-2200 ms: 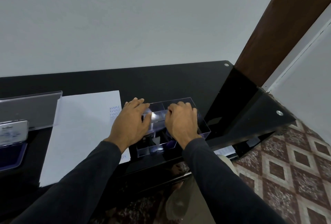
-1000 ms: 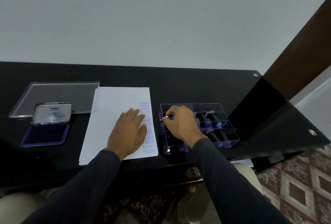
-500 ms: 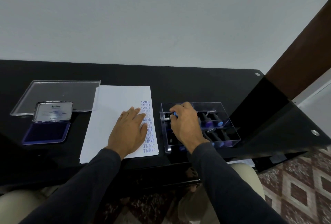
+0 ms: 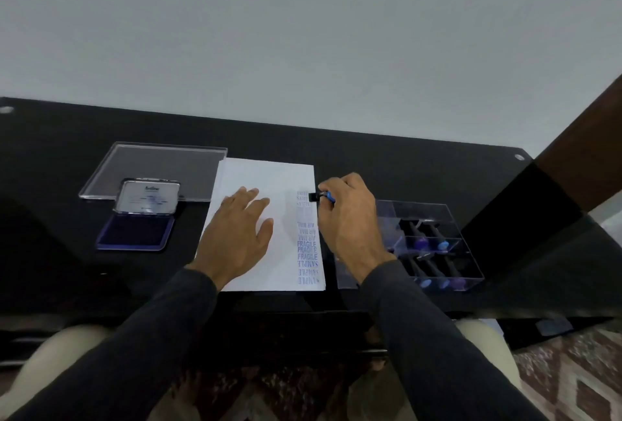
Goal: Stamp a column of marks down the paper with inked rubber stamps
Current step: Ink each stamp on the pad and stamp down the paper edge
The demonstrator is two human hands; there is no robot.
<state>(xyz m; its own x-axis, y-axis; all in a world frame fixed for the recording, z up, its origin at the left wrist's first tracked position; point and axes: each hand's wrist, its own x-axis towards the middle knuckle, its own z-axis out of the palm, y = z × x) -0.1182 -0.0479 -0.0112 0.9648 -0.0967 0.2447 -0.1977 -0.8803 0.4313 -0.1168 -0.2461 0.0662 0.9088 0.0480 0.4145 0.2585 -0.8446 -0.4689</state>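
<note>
A white sheet of paper lies on the black desk, with a column of blue stamped words down its right edge. My left hand rests flat on the sheet, fingers straight. My right hand grips a small rubber stamp with a blue handle, held at the paper's right edge near the top of the column. An open blue ink pad with its lid up sits left of the paper.
A clear plastic box with several more stamps stands right of my right hand. Its flat clear lid lies at the back left behind the ink pad. The desk's front edge runs just below the paper.
My right hand lifted a stamp out of the clear box and carried it left to the paper's right edge. My left hand stayed flat on the sheet.
</note>
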